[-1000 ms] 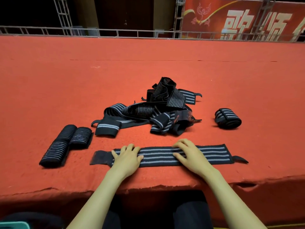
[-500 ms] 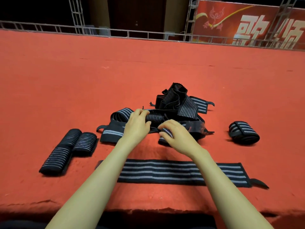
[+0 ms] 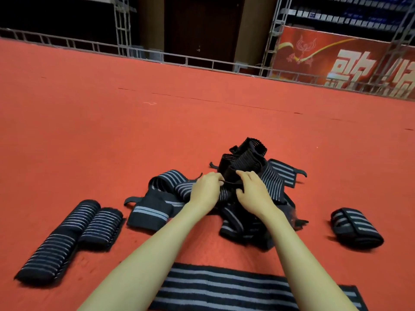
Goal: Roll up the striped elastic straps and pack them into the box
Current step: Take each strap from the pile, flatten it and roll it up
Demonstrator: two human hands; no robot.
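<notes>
A tangled pile of black straps with grey stripes [image 3: 249, 167] lies on the red carpeted surface [image 3: 112, 135]. My left hand [image 3: 205, 190] and my right hand [image 3: 253, 191] are both in the pile, fingers curled round a thin black strap loop between them. One strap [image 3: 224, 288] lies flat and stretched out near the front edge, under my forearms. Two rolled straps [image 3: 67, 234] lie side by side at the left. Another rolled strap [image 3: 356, 227] sits at the right. No box is in view.
The red surface stretches far back to a metal railing [image 3: 179, 59]. Truss posts [image 3: 122, 23] and a red banner with white characters [image 3: 348, 61] stand behind it. The front edge of the surface lies out of frame below.
Both hands left the flat strap and reached forward into the pile, then moved further in and took hold of a strap loop. The view has moved closer to the pile.
</notes>
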